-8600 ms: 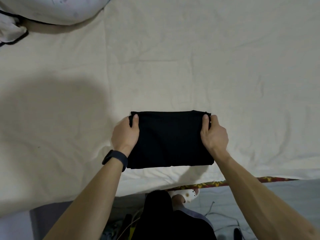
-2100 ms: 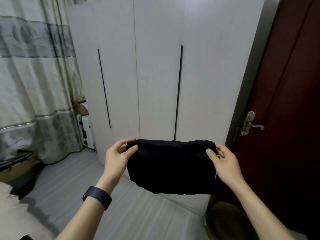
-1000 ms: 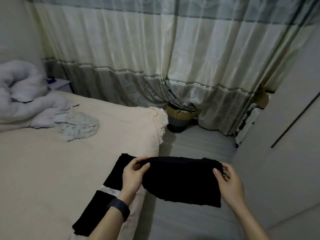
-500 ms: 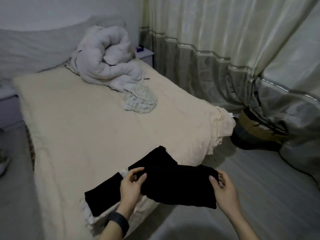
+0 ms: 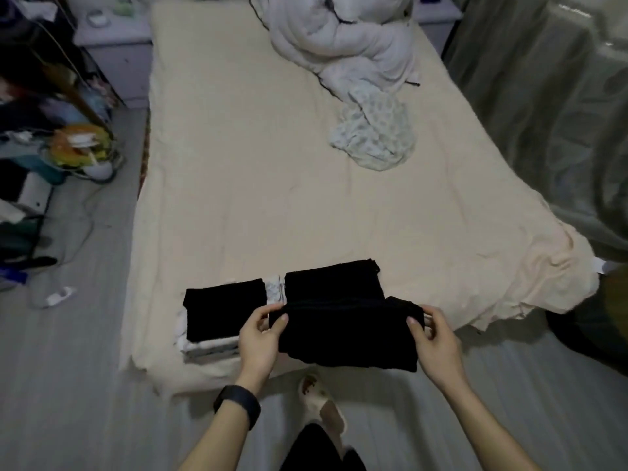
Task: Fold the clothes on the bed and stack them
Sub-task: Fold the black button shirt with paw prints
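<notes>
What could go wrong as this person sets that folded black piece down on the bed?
The folded black garment is pinched only at its upper corners by the left hand and right hand, with the rest hanging, so the fold may sag open when laid down. The mixed stack sits close to the near edge of the bed; a nudge could tip it onto the floor.

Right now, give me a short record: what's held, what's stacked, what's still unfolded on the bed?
held: folded black garment, gripped at its ends by left hand and right hand
stacked: mixed stack, black on top of white layers; black pile just right of it
unfolded: crumpled patterned cloth farther up the bed
also: bundled white duvet at the head
</notes>
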{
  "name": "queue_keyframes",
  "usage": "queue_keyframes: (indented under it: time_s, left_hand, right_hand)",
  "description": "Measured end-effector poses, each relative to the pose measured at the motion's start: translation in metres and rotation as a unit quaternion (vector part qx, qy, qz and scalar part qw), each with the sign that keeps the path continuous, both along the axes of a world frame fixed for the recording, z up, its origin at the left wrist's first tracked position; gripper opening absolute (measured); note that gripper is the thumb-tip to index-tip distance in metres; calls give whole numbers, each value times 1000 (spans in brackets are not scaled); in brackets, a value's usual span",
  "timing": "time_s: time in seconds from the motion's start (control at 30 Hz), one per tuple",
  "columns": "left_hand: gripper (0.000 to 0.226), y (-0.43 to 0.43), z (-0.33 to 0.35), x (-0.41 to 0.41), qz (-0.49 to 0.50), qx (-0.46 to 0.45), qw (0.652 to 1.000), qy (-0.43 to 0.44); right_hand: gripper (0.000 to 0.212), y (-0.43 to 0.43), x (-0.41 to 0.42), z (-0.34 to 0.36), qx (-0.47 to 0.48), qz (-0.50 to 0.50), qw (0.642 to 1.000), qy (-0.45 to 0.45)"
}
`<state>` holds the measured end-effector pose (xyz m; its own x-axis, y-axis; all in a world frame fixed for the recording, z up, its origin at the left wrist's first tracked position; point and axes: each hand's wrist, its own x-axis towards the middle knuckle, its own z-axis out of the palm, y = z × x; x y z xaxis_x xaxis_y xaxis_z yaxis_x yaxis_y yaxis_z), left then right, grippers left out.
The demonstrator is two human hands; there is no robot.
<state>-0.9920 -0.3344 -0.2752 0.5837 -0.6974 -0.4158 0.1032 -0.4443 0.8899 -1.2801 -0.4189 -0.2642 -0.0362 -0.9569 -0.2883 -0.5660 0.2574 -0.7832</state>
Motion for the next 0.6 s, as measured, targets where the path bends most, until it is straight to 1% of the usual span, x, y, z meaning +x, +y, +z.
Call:
queue_keyframes:
  time_s: [0.07,0.17,0.3,0.4,0.5,0.6]
  left_hand:
    - [25,-12,-12,2,27,35,999,-2]
    - [25,-29,-32,6,44,52,998,3]
    - [22,-57,-62,12,42,118,992,-15]
    - [18,-87,-81,15,12,172,981,-83]
    - [15,-127,-106,22,-57,205,963,-167]
    - [20,-163,-128,31,-168,241,919,-263]
  right_hand:
    - [21,-18,7,-12,31,12,999,-5]
    - [18,-48,17,-29,43,34,998,7]
    - [17,-91,27,-65,80,50,995,14]
    - [16,-127,34,-96,102,77,991,42]
    - [12,-163,43,-133,119,95,987,53]
    - [14,-193,50,-169,129,117,982,79]
